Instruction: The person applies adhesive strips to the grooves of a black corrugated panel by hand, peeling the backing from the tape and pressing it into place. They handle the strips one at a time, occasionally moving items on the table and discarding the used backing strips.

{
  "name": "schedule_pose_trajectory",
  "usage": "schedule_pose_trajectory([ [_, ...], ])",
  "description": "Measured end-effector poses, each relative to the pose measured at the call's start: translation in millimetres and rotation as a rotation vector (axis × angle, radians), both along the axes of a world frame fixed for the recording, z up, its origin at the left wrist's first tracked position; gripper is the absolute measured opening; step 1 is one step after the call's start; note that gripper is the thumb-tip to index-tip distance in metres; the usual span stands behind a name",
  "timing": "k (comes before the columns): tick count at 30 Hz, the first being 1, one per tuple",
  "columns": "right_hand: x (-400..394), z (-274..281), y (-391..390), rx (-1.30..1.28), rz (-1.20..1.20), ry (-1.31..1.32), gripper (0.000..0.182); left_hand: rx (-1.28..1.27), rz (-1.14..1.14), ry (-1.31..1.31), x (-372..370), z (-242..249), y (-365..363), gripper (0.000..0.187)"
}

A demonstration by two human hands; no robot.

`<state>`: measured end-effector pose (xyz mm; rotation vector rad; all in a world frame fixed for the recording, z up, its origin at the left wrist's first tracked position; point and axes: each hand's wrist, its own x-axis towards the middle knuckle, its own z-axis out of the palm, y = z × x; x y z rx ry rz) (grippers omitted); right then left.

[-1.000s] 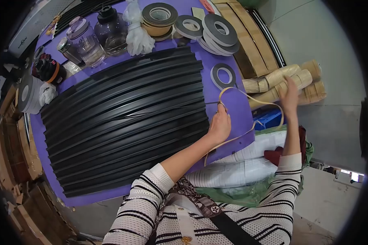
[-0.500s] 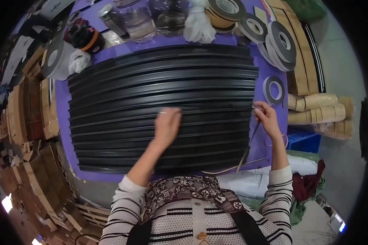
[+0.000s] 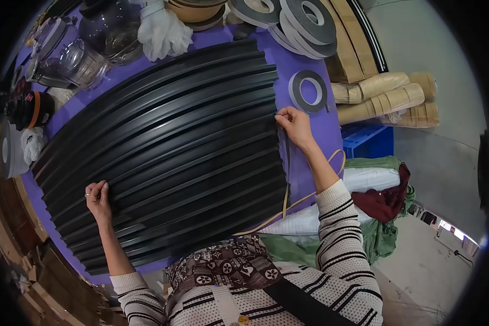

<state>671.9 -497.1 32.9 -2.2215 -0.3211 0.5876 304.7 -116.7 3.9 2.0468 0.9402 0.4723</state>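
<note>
Several long black ribbed strips point(image 3: 163, 141) lie side by side on a purple table point(image 3: 309, 122). My left hand point(image 3: 96, 196) presses flat on the strips near their left ends. My right hand point(image 3: 293, 124) pinches a thin tape strip point(image 3: 286, 163) at the right ends of the black strips. From that hand a tan backing strip point(image 3: 299, 198) hangs down and loops off the table edge.
A grey tape roll point(image 3: 308, 90) lies just beyond my right hand, with more tape rolls point(image 3: 304, 24) stacked at the far edge. Jars point(image 3: 87, 60), a white glove point(image 3: 160, 32) and rolled tan material point(image 3: 383, 98) surround the work. A blue crate point(image 3: 369, 142) stands at the right.
My left hand slid from the middle of the black strips to their left ends. My right hand stayed at the right ends. The view swung so the strips now lie slanted.
</note>
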Motion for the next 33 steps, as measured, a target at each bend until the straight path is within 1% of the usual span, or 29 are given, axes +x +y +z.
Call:
schedule_pose_trajectory([
  [3,2,2,2,-0.034,0.040,-0.013,0.006,-0.008,0.007,0.001,0,0,0,0.007],
  [8,3,0,3,-0.028,0.040,-0.033,0.006,-0.029,0.024,0.010,-1,-1,1,0.008],
  [10,4,0,4,-0.034,0.042,-0.045,0.007,-0.017,0.027,0.050,-1,0,1,0.008],
  [11,5,0,4,-0.067,0.065,-0.065,0.007,-0.017,0.025,0.050,0,1,1,0.008],
  [13,5,1,5,-0.098,0.085,-0.085,0.008,0.093,-0.014,0.057,3,6,0,0.008],
  [14,5,4,6,-0.137,0.120,-0.122,0.008,0.096,-0.017,0.056,6,10,-1,0.008],
  [16,4,7,8,-0.170,0.143,-0.166,0.009,0.271,-0.049,0.368,18,24,-2,0.009],
  [17,2,7,8,-0.188,0.172,-0.249,0.009,0.284,-0.054,0.291,46,39,-21,0.009],
  [18,0,8,9,-0.206,0.206,-0.333,0.010,0.295,-0.054,0.214,89,58,-55,0.010],
  [19,-2,8,10,-0.200,0.206,-0.336,0.010,0.257,-0.178,0.128,134,74,-92,0.010],
  [20,-3,8,11,-0.203,0.199,-0.344,0.010,0.255,-0.335,0.006,169,69,-126,0.009],
  [21,-3,9,11,-0.206,0.189,-0.355,0.010,0.188,-0.471,-0.062,201,61,-159,0.008],
  [22,-3,9,12,-0.199,0.188,-0.367,0.010,0.223,-0.546,-0.173,231,46,-189,0.009],
  [23,-4,8,11,-0.211,0.177,-0.361,0.011,0.255,-0.566,-0.194,257,34,-214,0.009],
  [24,-4,7,11,-0.225,0.169,-0.354,0.011,0.297,-0.511,-0.257,277,21,-236,0.008],
  [27,-5,6,9,-0.228,0.189,-0.429,0.011,0.233,-0.474,-0.142,305,8,-266,0.008],
  [28,-6,8,10,-0.235,0.184,-0.389,0.010,0.225,-0.464,-0.104,306,8,-265,0.008],
  [29,-6,9,10,-0.221,0.186,-0.351,0.010,0.249,-0.461,-0.080,306,8,-266,0.008],
  [30,-6,6,10,-0.214,0.202,-0.421,0.010,0.317,-0.438,-0.046,307,6,-267,0.008],
  [31,-5,7,10,-0.209,0.221,-0.402,0.009,0.312,-0.440,-0.058,308,4,-267,0.007],
  [33,-5,7,10,-0.219,0.240,-0.446,0.007,0.254,-0.421,-0.054,308,4,-269,0.005],
])
